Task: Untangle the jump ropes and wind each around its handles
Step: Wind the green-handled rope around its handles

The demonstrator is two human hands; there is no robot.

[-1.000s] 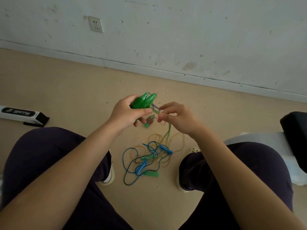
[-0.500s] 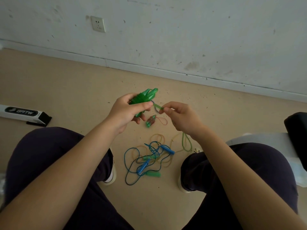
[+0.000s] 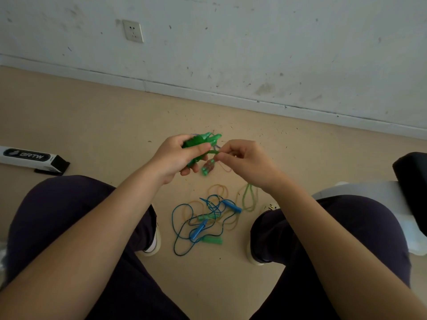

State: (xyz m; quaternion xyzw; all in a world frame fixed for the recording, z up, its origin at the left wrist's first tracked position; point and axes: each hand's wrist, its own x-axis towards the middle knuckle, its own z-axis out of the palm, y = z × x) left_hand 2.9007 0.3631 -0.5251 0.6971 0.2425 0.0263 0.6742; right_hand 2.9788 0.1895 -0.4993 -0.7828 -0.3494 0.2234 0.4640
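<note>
Setting: tan floor [image 3: 92, 125], speckled with dark debris, meeting a scuffed white wall [image 3: 254, 42]; a wall socket [image 3: 132, 31] sits above the baseboard. You sit with both knees in dark trousers at the lower edge of view, shoes planted on the floor.

Your left hand [image 3: 175, 158] grips a bundle of green handles [image 3: 201, 140], fingers curled round it, thumb lying across the top. The handle tips point up and to the right, toward the wall. A bit of striped cord shows at the bundle's right side.

Your right hand [image 3: 245, 162] pinches a green rope [image 3: 213, 152] between thumb and forefinger, just beside the bundle; the other fingers are curled. The two hands are nearly touching. A small green and reddish handle [image 3: 208, 168] hangs just below the pinch.

On the floor between your shoes: a tangle of ropes [image 3: 208, 218] in blue, yellow and green, with blue handles [image 3: 198, 229] and a green handle [image 3: 212, 240] lying in it.

Near the floor's left edge: a white and black box [image 3: 32, 158] with lettering. At the right edge: a black object on something white, not identifiable.
</note>
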